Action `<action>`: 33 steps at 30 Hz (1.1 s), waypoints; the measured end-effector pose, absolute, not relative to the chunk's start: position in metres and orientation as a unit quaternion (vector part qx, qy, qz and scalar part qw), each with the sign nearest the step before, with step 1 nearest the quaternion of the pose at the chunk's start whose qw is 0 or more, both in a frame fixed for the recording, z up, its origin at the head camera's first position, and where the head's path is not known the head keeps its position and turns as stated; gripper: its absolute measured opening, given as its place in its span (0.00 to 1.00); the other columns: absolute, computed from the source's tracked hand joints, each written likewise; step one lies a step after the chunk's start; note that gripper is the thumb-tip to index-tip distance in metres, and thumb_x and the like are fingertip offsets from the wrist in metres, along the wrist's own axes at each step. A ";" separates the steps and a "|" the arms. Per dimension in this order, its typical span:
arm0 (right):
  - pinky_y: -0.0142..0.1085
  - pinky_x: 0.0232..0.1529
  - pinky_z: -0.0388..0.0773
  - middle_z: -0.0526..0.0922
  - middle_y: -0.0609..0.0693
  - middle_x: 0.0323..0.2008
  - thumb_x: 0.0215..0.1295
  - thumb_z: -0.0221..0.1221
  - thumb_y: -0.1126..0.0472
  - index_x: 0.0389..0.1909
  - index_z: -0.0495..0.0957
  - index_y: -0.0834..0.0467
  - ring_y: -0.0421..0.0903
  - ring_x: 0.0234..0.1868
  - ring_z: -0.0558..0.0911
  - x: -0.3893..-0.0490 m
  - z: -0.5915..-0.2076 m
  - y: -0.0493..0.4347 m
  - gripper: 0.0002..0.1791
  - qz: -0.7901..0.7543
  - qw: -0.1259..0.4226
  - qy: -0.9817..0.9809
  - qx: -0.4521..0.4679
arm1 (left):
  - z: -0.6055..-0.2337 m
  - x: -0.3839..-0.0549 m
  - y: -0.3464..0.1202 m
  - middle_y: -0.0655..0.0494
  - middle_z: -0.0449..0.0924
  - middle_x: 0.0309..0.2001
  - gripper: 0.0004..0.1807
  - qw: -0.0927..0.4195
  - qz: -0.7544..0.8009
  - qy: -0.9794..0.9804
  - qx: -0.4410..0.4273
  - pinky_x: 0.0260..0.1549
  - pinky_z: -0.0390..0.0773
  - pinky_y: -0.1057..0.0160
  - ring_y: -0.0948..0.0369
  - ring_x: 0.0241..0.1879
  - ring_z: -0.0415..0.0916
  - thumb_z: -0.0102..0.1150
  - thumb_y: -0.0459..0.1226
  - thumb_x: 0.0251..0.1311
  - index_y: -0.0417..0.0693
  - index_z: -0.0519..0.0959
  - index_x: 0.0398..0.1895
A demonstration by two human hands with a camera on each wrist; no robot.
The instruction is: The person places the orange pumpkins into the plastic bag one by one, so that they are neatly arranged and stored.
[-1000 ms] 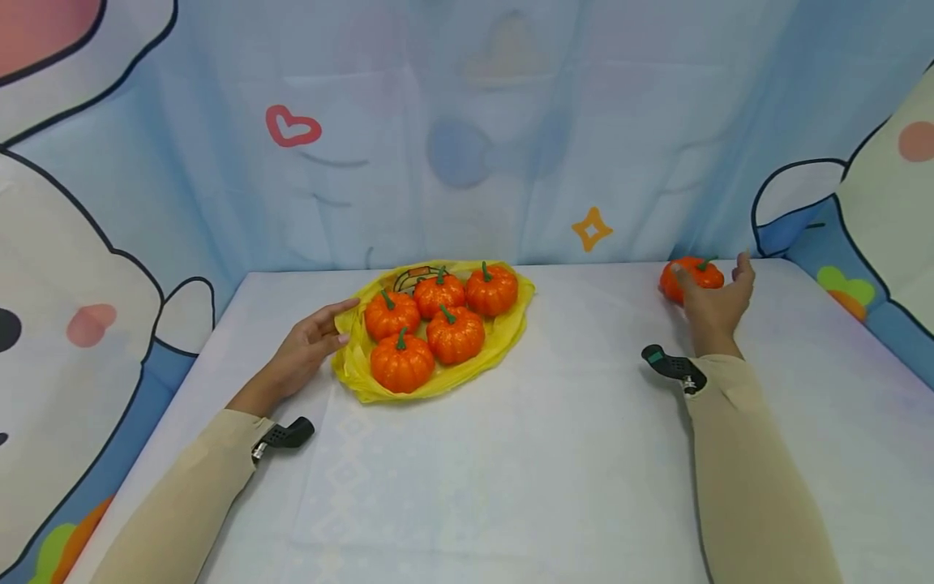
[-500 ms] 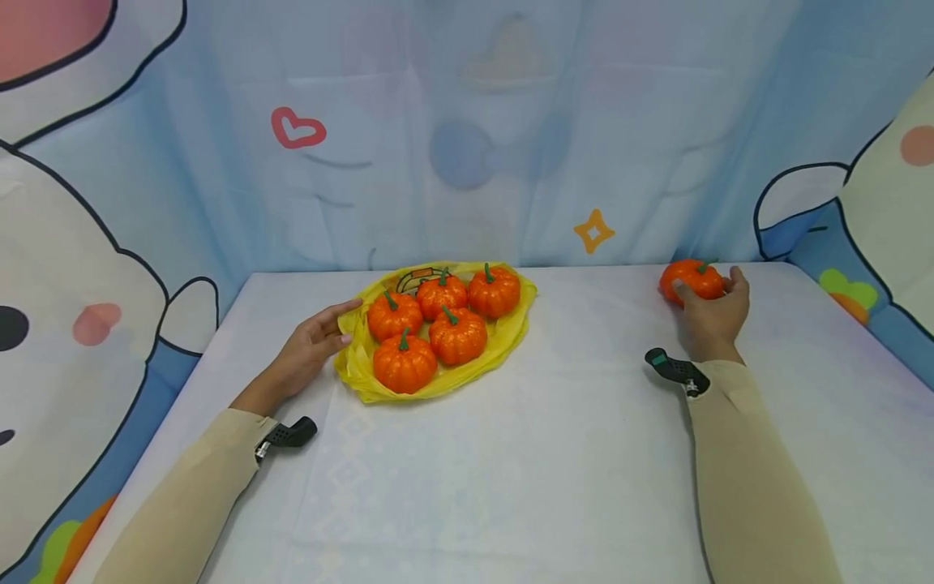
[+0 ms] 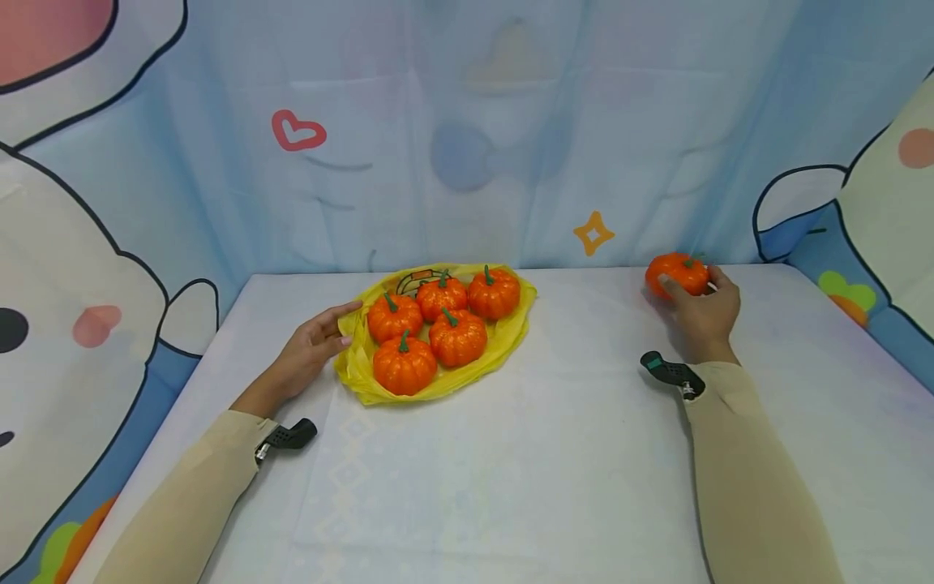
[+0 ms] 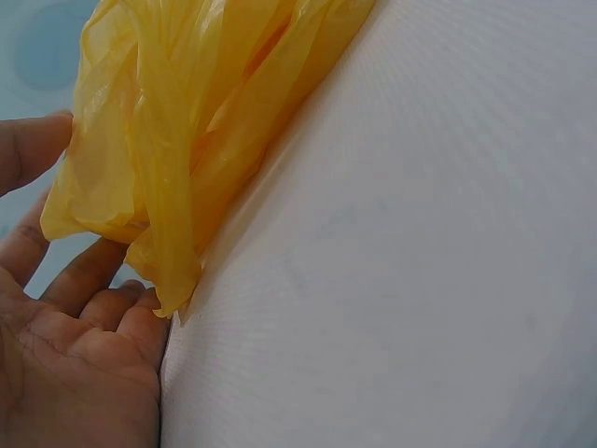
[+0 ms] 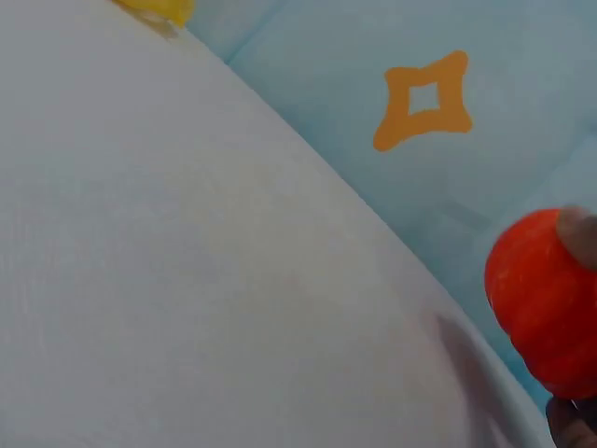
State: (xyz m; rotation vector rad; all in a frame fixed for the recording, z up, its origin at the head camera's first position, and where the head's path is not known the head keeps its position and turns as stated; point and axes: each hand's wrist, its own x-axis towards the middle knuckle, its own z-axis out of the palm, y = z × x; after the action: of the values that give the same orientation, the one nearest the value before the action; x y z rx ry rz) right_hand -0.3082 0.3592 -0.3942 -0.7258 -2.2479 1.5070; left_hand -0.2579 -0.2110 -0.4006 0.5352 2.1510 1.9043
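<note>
At the table's far right, my right hand [image 3: 706, 320] grips a small orange pumpkin [image 3: 674, 274] with a green stem, thumb on its near side. The right wrist view shows the same pumpkin [image 5: 546, 299] at the right edge, its shadow on the cloth to the left; most of the hand is cut off. Several like pumpkins [image 3: 404, 363] sit together on a yellow plastic bag [image 3: 477, 369] left of the middle. My left hand [image 3: 302, 357] lies at that bag's left edge, its fingers loosely extended. Up close, those fingers reach behind the crumpled bag [image 4: 168, 140].
A white cloth covers the table [image 3: 554, 454]. Close behind its far edge hangs a light blue printed curtain [image 3: 467, 146], which continues along both sides. Each wrist carries a black camera, the left camera [image 3: 290, 434] near the cuff.
My right hand has closed its fingers round the lone pumpkin and moved it slightly left and up. The left hand and the bag stay where they were.
</note>
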 end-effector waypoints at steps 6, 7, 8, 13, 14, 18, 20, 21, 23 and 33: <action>0.42 0.70 0.67 0.57 0.50 0.76 0.60 0.61 0.36 0.77 0.53 0.51 0.51 0.73 0.61 -0.310 -0.386 0.345 0.49 0.502 0.162 -0.828 -0.189 | -0.403 -0.258 -0.213 0.51 0.49 0.78 0.31 0.107 0.645 0.735 0.181 0.57 0.69 0.77 0.62 0.67 0.59 0.48 0.32 0.70 0.46 0.57 0.76; 0.43 0.70 0.67 0.57 0.51 0.76 0.59 0.61 0.36 0.77 0.54 0.51 0.52 0.73 0.61 -0.309 -0.384 0.343 0.49 0.504 0.153 -0.832 -0.172 | -0.403 -0.258 -0.213 0.52 0.49 0.78 0.31 0.107 0.644 0.735 0.180 0.57 0.69 0.77 0.61 0.68 0.58 0.48 0.32 0.70 0.46 0.57 0.76; 0.45 0.70 0.68 0.58 0.52 0.76 0.59 0.62 0.35 0.77 0.55 0.50 0.53 0.72 0.62 -0.308 -0.382 0.340 0.49 0.506 0.146 -0.836 -0.152 | -0.403 -0.258 -0.213 0.52 0.49 0.78 0.31 0.107 0.643 0.737 0.179 0.58 0.69 0.77 0.61 0.69 0.58 0.48 0.33 0.70 0.46 0.58 0.76; 0.36 0.64 0.74 0.62 0.55 0.73 0.60 0.64 0.40 0.75 0.59 0.51 0.53 0.68 0.66 -0.301 -0.366 0.313 0.45 0.516 0.116 -0.848 -0.034 | -0.402 -0.257 -0.213 0.52 0.49 0.78 0.31 0.106 0.641 0.739 0.177 0.57 0.69 0.77 0.62 0.69 0.58 0.48 0.32 0.70 0.46 0.58 0.76; 0.31 0.61 0.75 0.63 0.56 0.73 0.61 0.65 0.42 0.75 0.60 0.52 0.52 0.67 0.68 -0.299 -0.363 0.305 0.44 0.518 0.111 -0.848 -0.008 | -0.402 -0.257 -0.213 0.52 0.49 0.78 0.31 0.107 0.641 0.739 0.177 0.57 0.69 0.77 0.62 0.68 0.58 0.48 0.32 0.70 0.46 0.58 0.76; 0.20 0.47 0.78 0.70 0.58 0.68 0.60 0.68 0.53 0.71 0.66 0.57 0.51 0.61 0.75 -0.294 -0.349 0.273 0.39 0.516 0.077 -0.848 0.091 | -0.401 -0.257 -0.213 0.50 0.50 0.78 0.31 0.106 0.645 0.735 0.181 0.54 0.70 0.77 0.63 0.64 0.61 0.48 0.31 0.70 0.45 0.57 0.76; 0.22 0.46 0.79 0.72 0.58 0.66 0.58 0.70 0.56 0.69 0.69 0.59 0.51 0.60 0.77 -0.292 -0.346 0.259 0.37 0.510 0.052 -0.849 0.132 | -0.400 -0.257 -0.213 0.50 0.50 0.78 0.31 0.106 0.646 0.734 0.181 0.54 0.70 0.76 0.63 0.64 0.61 0.48 0.31 0.69 0.44 0.57 0.76; 0.23 0.46 0.80 0.73 0.58 0.65 0.57 0.70 0.57 0.67 0.70 0.59 0.52 0.60 0.78 -0.291 -0.345 0.252 0.37 0.501 0.040 -0.852 0.148 | -0.400 -0.257 -0.213 0.50 0.50 0.78 0.31 0.105 0.647 0.733 0.182 0.54 0.70 0.76 0.63 0.64 0.61 0.48 0.31 0.69 0.44 0.57 0.76; 0.27 0.49 0.81 0.75 0.56 0.64 0.55 0.72 0.57 0.66 0.72 0.58 0.52 0.60 0.78 -0.291 -0.345 0.242 0.37 0.489 0.013 -0.855 0.171 | -0.400 -0.257 -0.213 0.50 0.49 0.78 0.31 0.107 0.648 0.732 0.183 0.56 0.70 0.77 0.63 0.66 0.60 0.48 0.32 0.70 0.45 0.57 0.76; 0.36 0.55 0.80 0.73 0.55 0.65 0.48 0.76 0.60 0.63 0.73 0.61 0.54 0.63 0.75 -0.290 -0.357 0.225 0.39 0.473 -0.061 -0.849 0.228 | -0.400 -0.258 -0.211 0.52 0.49 0.78 0.32 0.112 0.651 0.729 0.177 0.59 0.68 0.77 0.60 0.72 0.56 0.49 0.33 0.70 0.46 0.58 0.76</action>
State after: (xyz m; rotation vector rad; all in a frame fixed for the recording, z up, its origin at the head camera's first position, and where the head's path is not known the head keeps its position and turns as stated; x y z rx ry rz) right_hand -0.2900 0.2250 -0.3575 0.7451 -2.7767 1.5458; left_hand -0.2576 -0.2107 -0.4002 0.5186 2.1417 1.9129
